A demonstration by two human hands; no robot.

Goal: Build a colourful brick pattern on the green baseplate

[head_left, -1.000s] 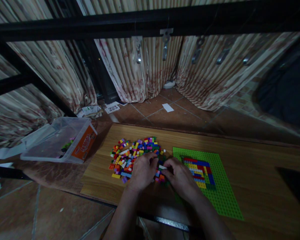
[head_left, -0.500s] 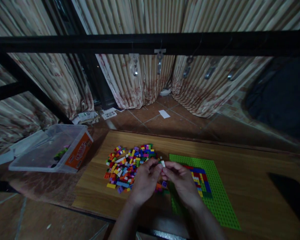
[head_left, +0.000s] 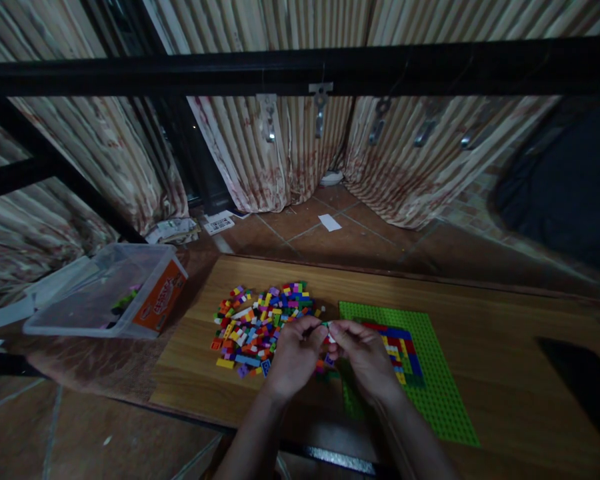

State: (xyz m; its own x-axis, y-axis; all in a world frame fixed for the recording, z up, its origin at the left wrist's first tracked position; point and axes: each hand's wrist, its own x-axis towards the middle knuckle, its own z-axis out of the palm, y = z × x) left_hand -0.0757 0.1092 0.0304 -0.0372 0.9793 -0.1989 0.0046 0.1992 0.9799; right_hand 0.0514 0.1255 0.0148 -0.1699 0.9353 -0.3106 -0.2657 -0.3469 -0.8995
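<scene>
My left hand [head_left: 295, 357] and my right hand [head_left: 367, 357] meet over the table, fingertips pinched together around small toy bricks [head_left: 331, 338]. A white piece shows between them, with a bit of green above; the fingers cover most of it. Left of my left hand spreads a loose pile of many-coloured toy bricks [head_left: 253, 330]. Under and beyond my right hand lies a green studded baseplate [head_left: 445, 393]. On it sits a flat brick build [head_left: 414, 357] with blue and red along its edge and yellow and white inside, partly hidden by my right hand.
A clear plastic bin [head_left: 87, 328] with an orange label stands left of the wooden table [head_left: 500, 373]. A dark flat object [head_left: 580, 373] lies at the table's right. Behind are a black metal bar [head_left: 205, 75] with hanging metal clips and striped curtains [head_left: 270, 160].
The view has tilted slightly. My fingertips have closed further over the white brick, so less of it shows. Both hands stay together in nearly the same place.
</scene>
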